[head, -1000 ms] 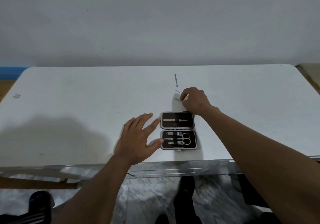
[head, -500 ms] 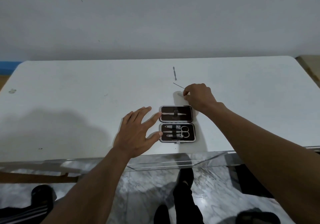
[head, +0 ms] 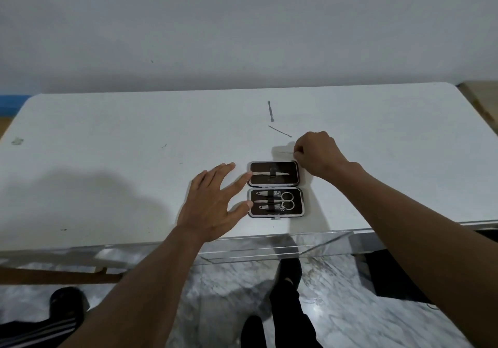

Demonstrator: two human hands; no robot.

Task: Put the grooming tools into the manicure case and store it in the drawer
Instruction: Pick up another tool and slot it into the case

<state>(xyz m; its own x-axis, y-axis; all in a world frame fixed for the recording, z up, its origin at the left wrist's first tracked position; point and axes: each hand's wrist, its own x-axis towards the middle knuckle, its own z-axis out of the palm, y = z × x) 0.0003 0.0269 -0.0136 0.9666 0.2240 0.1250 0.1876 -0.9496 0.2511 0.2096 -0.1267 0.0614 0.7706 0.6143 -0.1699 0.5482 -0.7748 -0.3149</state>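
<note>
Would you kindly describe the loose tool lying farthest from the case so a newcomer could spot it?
Start at the open manicure case near the white table's front edge and look straight beyond it. The far tool lies alone, pointing away from you. Unlike the thin slanted pin nearer the case, it is thicker with flared ends.

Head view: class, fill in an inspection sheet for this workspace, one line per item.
Surface: white table, a few small marks.
Job's things: manicure case lying open near the front edge, tools strapped in both halves; two thin tools loose beyond it.
Clutter: small scrap at far left.
Grippers: left hand spread beside the case; right hand fingers pinch a thin tool.
Cables: nothing seen.
Surroundings: plain wall, marble floor, clear drawer below the table.
</note>
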